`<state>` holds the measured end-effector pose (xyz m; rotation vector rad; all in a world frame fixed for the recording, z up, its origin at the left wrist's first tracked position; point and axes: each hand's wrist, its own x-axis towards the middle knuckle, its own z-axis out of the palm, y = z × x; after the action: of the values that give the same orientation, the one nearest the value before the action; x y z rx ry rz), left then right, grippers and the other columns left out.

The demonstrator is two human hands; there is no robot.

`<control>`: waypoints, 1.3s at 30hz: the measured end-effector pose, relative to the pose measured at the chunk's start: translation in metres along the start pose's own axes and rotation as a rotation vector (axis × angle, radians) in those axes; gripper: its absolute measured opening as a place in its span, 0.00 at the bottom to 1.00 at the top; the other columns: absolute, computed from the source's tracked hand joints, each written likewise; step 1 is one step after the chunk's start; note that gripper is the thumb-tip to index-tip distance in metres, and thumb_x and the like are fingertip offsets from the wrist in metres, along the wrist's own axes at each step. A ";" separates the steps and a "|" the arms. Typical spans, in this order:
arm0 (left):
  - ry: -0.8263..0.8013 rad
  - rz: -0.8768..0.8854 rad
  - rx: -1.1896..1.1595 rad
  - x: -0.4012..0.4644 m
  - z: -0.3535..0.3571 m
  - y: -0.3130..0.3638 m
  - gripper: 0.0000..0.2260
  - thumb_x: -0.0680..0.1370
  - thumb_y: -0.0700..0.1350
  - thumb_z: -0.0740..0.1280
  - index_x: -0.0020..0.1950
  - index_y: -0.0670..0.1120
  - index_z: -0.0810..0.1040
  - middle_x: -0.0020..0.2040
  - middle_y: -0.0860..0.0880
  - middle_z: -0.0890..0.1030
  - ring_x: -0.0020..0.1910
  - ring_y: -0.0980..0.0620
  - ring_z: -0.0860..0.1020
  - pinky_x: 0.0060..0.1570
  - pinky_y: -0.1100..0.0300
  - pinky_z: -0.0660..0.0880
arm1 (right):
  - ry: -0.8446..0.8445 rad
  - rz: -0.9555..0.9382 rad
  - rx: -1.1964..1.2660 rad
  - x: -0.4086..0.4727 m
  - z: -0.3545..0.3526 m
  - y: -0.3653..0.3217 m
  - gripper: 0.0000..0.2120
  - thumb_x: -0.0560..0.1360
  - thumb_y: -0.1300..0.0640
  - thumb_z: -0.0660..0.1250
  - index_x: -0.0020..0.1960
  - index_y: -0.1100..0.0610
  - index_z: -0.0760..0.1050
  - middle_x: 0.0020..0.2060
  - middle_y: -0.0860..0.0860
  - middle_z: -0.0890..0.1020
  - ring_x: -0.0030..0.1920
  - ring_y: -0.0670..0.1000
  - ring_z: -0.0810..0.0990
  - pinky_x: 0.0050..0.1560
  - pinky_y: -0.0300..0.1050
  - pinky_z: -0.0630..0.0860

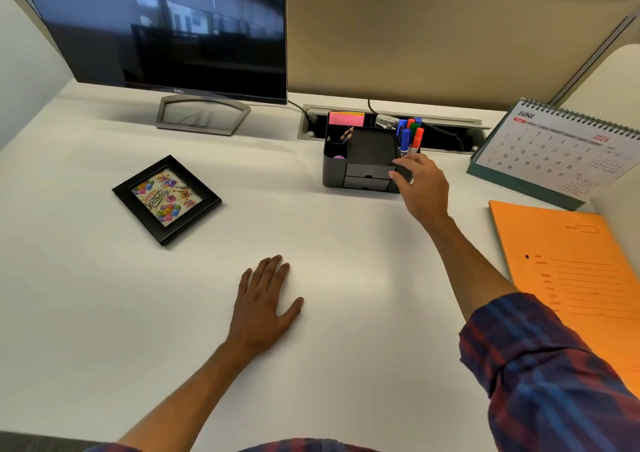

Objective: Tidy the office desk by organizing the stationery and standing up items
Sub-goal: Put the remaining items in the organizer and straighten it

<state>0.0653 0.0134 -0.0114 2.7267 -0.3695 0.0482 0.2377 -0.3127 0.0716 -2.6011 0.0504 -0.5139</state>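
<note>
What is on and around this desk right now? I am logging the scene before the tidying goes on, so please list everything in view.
Monitor: one, black, screen dark, back left.
Photo frame: one, black, lying flat, left of centre.
Desk organiser: one, black, back centre, two small drawers in front.
Sticky notes: one stack, pink and orange, organiser's rear compartment.
Pencils: a few, organiser's left slot.
Markers: several, blue, red, green, organiser's right slot.
Calendar: one, white, standing, back right.
Folder: one, orange, flat, right edge.
Desk: one, white.
Left hand: flat on the desk.
Right hand: fingers at the organiser's right front corner.
</note>
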 end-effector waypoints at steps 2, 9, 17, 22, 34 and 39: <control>0.025 -0.020 0.006 0.007 0.000 0.003 0.29 0.76 0.62 0.58 0.70 0.45 0.71 0.73 0.47 0.69 0.73 0.45 0.64 0.72 0.48 0.60 | 0.027 0.015 0.017 -0.001 0.001 0.000 0.16 0.77 0.52 0.68 0.62 0.56 0.79 0.58 0.55 0.82 0.56 0.54 0.79 0.54 0.45 0.75; 0.096 -0.051 -0.010 0.052 -0.007 0.016 0.23 0.74 0.60 0.59 0.58 0.44 0.78 0.58 0.47 0.76 0.58 0.45 0.74 0.60 0.54 0.66 | 0.148 0.085 0.100 0.001 0.002 0.006 0.16 0.75 0.51 0.71 0.60 0.57 0.79 0.57 0.54 0.81 0.56 0.52 0.79 0.55 0.43 0.76; 0.106 -0.096 -0.192 0.116 -0.028 0.037 0.23 0.75 0.59 0.62 0.65 0.47 0.75 0.67 0.48 0.73 0.66 0.47 0.70 0.63 0.52 0.68 | 0.119 0.301 0.302 0.009 -0.005 0.023 0.28 0.73 0.45 0.71 0.69 0.56 0.70 0.65 0.51 0.77 0.61 0.50 0.76 0.59 0.46 0.75; 0.129 -0.178 -0.383 0.161 -0.039 0.054 0.24 0.80 0.55 0.64 0.73 0.47 0.68 0.74 0.48 0.67 0.73 0.49 0.65 0.68 0.55 0.63 | -0.064 0.405 0.461 0.016 -0.005 0.029 0.27 0.76 0.47 0.68 0.72 0.57 0.69 0.66 0.53 0.77 0.65 0.52 0.75 0.63 0.46 0.72; -0.016 -0.229 -0.537 0.209 -0.031 0.089 0.28 0.84 0.45 0.58 0.80 0.44 0.48 0.79 0.47 0.57 0.76 0.45 0.61 0.71 0.56 0.60 | -0.069 0.411 0.633 0.009 -0.005 0.018 0.21 0.79 0.52 0.66 0.70 0.57 0.72 0.61 0.53 0.80 0.60 0.51 0.78 0.60 0.48 0.76; -0.035 -0.240 -0.517 0.214 -0.029 0.088 0.29 0.84 0.45 0.58 0.80 0.44 0.46 0.78 0.46 0.59 0.75 0.43 0.63 0.70 0.54 0.62 | -0.063 0.399 0.618 0.009 -0.002 0.017 0.21 0.79 0.52 0.65 0.70 0.57 0.72 0.61 0.53 0.80 0.59 0.50 0.78 0.58 0.42 0.74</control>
<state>0.2490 -0.1072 0.0662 2.2399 -0.0478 -0.1415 0.2466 -0.3299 0.0681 -1.9324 0.3276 -0.2475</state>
